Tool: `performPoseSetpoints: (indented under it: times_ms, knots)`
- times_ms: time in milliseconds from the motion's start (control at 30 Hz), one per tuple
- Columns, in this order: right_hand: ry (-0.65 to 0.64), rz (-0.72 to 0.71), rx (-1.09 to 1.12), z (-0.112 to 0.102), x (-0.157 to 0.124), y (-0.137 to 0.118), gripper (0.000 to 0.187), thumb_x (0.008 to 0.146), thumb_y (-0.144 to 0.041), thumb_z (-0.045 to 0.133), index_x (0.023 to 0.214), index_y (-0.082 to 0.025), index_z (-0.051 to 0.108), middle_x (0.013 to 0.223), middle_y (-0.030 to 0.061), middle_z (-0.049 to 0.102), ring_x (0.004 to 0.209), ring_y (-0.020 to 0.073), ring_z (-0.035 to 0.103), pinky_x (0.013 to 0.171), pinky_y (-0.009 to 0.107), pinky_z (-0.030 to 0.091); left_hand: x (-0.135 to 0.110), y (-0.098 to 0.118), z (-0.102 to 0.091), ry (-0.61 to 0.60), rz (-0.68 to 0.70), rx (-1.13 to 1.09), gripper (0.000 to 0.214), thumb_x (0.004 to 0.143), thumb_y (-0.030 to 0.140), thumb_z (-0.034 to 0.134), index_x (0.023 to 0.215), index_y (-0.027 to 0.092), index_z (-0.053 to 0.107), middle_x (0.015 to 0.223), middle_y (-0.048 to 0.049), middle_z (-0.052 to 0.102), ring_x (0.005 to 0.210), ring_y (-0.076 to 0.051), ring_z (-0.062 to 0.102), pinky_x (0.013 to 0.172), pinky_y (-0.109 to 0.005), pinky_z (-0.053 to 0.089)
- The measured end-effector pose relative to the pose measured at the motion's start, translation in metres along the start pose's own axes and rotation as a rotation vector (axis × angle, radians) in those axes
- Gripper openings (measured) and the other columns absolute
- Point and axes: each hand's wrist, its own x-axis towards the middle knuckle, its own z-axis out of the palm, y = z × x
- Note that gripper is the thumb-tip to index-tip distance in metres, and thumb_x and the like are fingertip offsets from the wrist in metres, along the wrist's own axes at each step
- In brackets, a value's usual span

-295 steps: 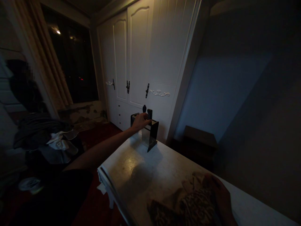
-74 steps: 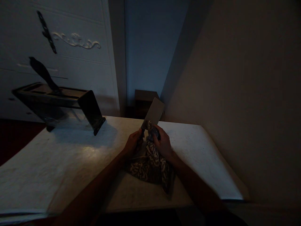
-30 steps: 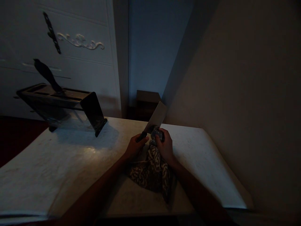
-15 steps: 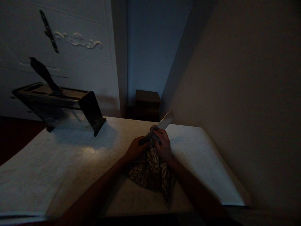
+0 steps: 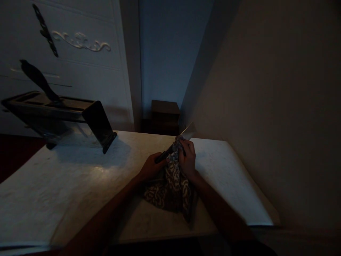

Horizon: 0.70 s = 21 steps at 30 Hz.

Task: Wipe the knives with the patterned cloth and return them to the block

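My left hand [image 5: 150, 170] is closed around the dark handle of a cleaver [image 5: 188, 131], whose broad blade points up and away, edge-on and mostly covered. My right hand [image 5: 188, 159] is closed on a dark patterned cloth [image 5: 170, 186] and presses it against the blade near the handle. The cloth hangs down from my hands and bunches on the pale table [image 5: 80, 177]. The room is very dim.
A dark knife rack [image 5: 57, 113] with one black-handled knife [image 5: 38, 80] in it stands at the table's far left. A white wardrobe [image 5: 80, 71] rises behind it. A small dark box [image 5: 165, 110] sits beyond the table. A wall runs along the right.
The cleaver came out of the rack earlier and is now at the cloth. Over the last second its blade has turned from flat-on to edge-on, and my right hand slid the cloth further up it.
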Motion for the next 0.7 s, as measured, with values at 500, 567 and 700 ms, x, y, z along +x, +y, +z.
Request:
performPoseSetpoints:
  times_ms: [500, 567, 700]
  knots:
    - [0.061, 0.2, -0.095, -0.002, 0.004, 0.044, 0.03, 0.093, -0.027, 0.045, 0.116, -0.016, 0.059, 0.109, 0.0105, 0.06, 0.104, 0.0204, 0.055, 0.095, 0.038, 0.046, 0.0, 0.001, -0.003, 0.074, -0.058, -0.129, 0.04, 0.073, 0.05, 0.067, 0.081, 0.012, 0.061, 0.063, 0.002, 0.05, 0.057, -0.01, 0.044, 0.052, -0.021, 0.034]
    - [-0.008, 0.17, -0.079, -0.002, 0.003, 0.041, 0.031, 0.092, -0.024, 0.045, 0.117, -0.016, 0.06, 0.108, 0.0102, 0.06, 0.104, 0.0201, 0.056, 0.095, 0.037, 0.046, 0.0, 0.003, -0.003, 0.083, -0.092, -0.19, 0.04, 0.071, 0.051, 0.067, 0.081, 0.013, 0.057, 0.057, 0.0048, 0.045, 0.049, -0.008, 0.039, 0.045, -0.02, 0.031]
    - [-0.112, 0.093, 0.004, 0.0, 0.001, 0.03, 0.032, 0.091, -0.02, 0.046, 0.118, -0.02, 0.063, 0.107, 0.0088, 0.06, 0.103, 0.019, 0.057, 0.093, 0.035, 0.048, -0.001, 0.005, -0.004, 0.094, -0.132, -0.309, 0.042, 0.07, 0.052, 0.068, 0.078, 0.016, 0.049, 0.05, 0.0081, 0.04, 0.038, -0.006, 0.034, 0.035, -0.019, 0.025]
